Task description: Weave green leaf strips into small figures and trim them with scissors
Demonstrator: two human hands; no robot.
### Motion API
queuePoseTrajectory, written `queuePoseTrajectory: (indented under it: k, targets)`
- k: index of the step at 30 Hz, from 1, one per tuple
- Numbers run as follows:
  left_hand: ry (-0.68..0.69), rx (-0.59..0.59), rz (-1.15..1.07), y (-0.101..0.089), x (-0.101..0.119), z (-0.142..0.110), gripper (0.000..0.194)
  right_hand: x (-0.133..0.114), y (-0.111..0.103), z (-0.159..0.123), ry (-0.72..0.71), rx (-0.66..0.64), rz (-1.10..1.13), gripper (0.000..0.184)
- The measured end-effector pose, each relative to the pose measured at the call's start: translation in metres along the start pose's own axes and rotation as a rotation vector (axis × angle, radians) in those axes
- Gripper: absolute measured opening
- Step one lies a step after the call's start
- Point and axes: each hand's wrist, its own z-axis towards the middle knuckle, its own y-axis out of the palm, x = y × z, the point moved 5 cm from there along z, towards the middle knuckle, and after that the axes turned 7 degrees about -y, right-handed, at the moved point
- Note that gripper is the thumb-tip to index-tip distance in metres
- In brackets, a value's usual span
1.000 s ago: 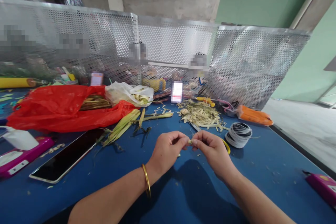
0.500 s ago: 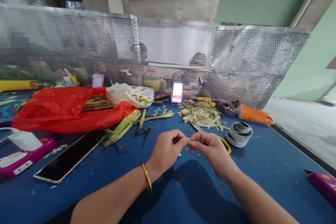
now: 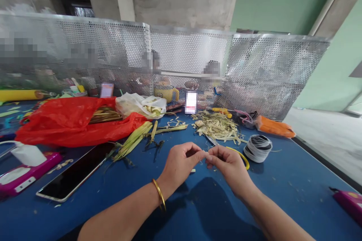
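My left hand [image 3: 182, 162] and my right hand [image 3: 227, 163] meet fingertip to fingertip above the blue table [image 3: 285, 196]. Both are closed in a pinch around a small pale piece, now almost wholly hidden by the fingers. A fine thread end seems to hang just below them. On the table under my left fingers lies a little pale scrap [image 3: 192, 170]. Scissors with a yellow handle [image 3: 246, 162] lie partly covered behind my right hand. Right of that hand stands a spool of white thread [image 3: 258, 148]. Beyond my fingertips spreads a heap of dry husk strips [image 3: 216, 126].
On the left are a red plastic bag [image 3: 65, 120], long husk leaves [image 3: 132, 141], a phone [image 3: 75, 173] and a purple power strip [image 3: 31, 175]. An orange packet [image 3: 275, 126] lies back right. A perforated metal screen [image 3: 189, 51] closes the back, with people behind it.
The small pale piece showed between my fingertips a second ago; the fingers now cover it. My hands have shifted only slightly, still pinched together. The view has tilted up a little.
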Motion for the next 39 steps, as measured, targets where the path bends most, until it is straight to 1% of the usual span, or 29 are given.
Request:
queuePoseTrajectory:
  k: [2,4,6,9,12,15,19,21,23,25,26,27,28,30,34,36,39]
  targets:
    - [-0.087,-0.015,-0.194,0.004,-0.005,-0.001,0.025,-0.001,0.001,-0.002,-0.016,0.067,0.047,0.024]
    - [-0.149,-0.029,-0.353,0.010,-0.007,-0.003,0.024,-0.001,0.003,-0.005,-0.017,0.107,0.096,0.024]
    - [-0.220,-0.015,-0.457,0.014,-0.010,-0.005,0.023,-0.001,0.005,-0.007,-0.014,0.140,0.133,0.023]
    - [-0.301,0.035,-0.550,0.017,-0.014,-0.009,0.024,-0.001,0.006,-0.008,-0.015,0.175,0.146,0.023]
    - [-0.325,0.074,-0.606,0.018,-0.016,-0.011,0.025,0.000,0.009,-0.008,0.002,0.188,0.140,0.025]
    - [-0.318,0.103,-0.652,0.018,-0.014,-0.011,0.024,0.004,0.013,-0.009,0.019,0.191,0.154,0.027]
    - [-0.305,0.085,-0.684,0.021,-0.012,-0.011,0.023,0.006,0.015,-0.008,0.001,0.166,0.125,0.029]
    - [-0.314,0.076,-0.669,0.021,-0.011,-0.011,0.023,0.004,0.009,-0.004,-0.026,0.089,0.012,0.029]
    - [-0.317,0.094,-0.630,0.015,-0.009,-0.010,0.023,0.000,-0.002,0.002,-0.067,-0.052,-0.237,0.024]
    - [-0.299,0.111,-0.578,0.006,-0.005,-0.009,0.021,0.000,-0.018,0.008,-0.081,-0.197,-0.655,0.011]
    - [-0.286,0.102,-0.550,0.002,-0.003,-0.008,0.020,0.004,-0.029,0.011,-0.046,-0.230,-0.920,0.010]
    - [-0.277,0.080,-0.515,-0.003,-0.001,-0.006,0.019,0.009,-0.042,0.013,0.019,-0.237,-1.174,0.017]
    - [-0.266,0.057,-0.477,-0.007,0.001,-0.003,0.018,0.013,-0.052,0.015,0.068,-0.225,-1.265,0.023]
    - [-0.239,0.017,-0.414,-0.014,0.003,0.002,0.020,0.024,-0.065,0.017,0.124,-0.237,-1.335,0.029]
    - [-0.213,-0.022,-0.360,-0.025,-0.003,0.016,0.021,0.043,-0.065,0.021,0.113,-0.337,-1.338,0.045]
    - [-0.231,-0.014,-0.354,-0.028,-0.009,0.022,0.021,0.046,-0.065,0.023,0.108,-0.365,-1.339,0.052]
    - [-0.236,-0.006,-0.375,-0.031,-0.016,0.028,0.021,0.045,-0.068,0.024,0.116,-0.382,-1.344,0.056]
